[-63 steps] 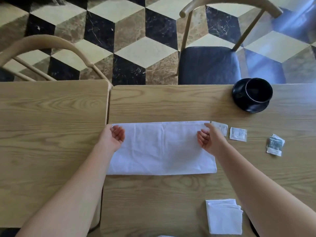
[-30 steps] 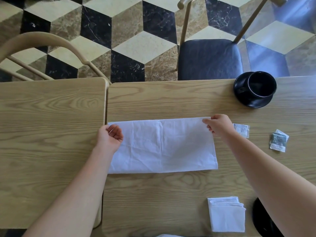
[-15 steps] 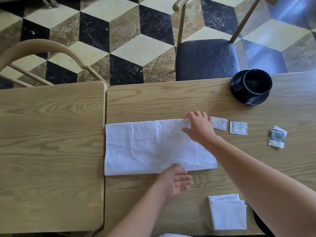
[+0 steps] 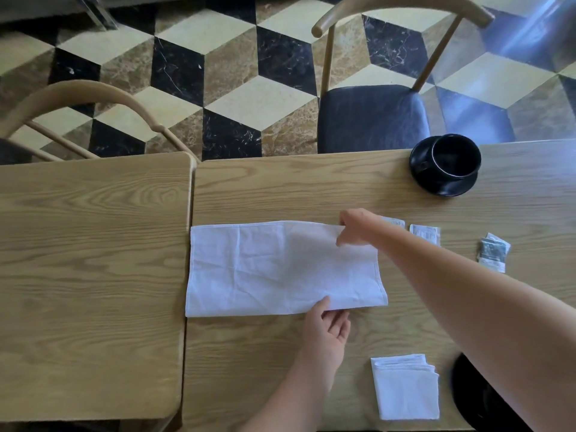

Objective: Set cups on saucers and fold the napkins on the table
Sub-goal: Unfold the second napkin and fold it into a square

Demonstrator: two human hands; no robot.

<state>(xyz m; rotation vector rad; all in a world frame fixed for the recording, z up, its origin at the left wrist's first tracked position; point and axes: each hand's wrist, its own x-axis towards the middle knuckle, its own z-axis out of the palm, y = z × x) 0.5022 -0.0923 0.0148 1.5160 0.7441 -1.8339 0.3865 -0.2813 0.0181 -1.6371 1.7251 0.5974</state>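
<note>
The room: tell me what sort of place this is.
Probably a cafe or restaurant dining area. Two wooden tables stand pushed together with matching chairs, a black cup sits on a saucer, and sugar-style packets lie beside a cloth napkin.

wooden surface (image 4: 280,188), three small sachets (image 4: 425,233) off to right, dark-cushioned chair (image 4: 371,118) behind, cube-pattern tile floor (image 4: 218,73)

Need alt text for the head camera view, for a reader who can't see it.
Two bare hands work a half-folded white napkin on a wooden table: the right hand pinches its far edge, the left hand touches its near edge. A black cup sits on a saucer beyond; a folded napkin lies nearer.
</note>
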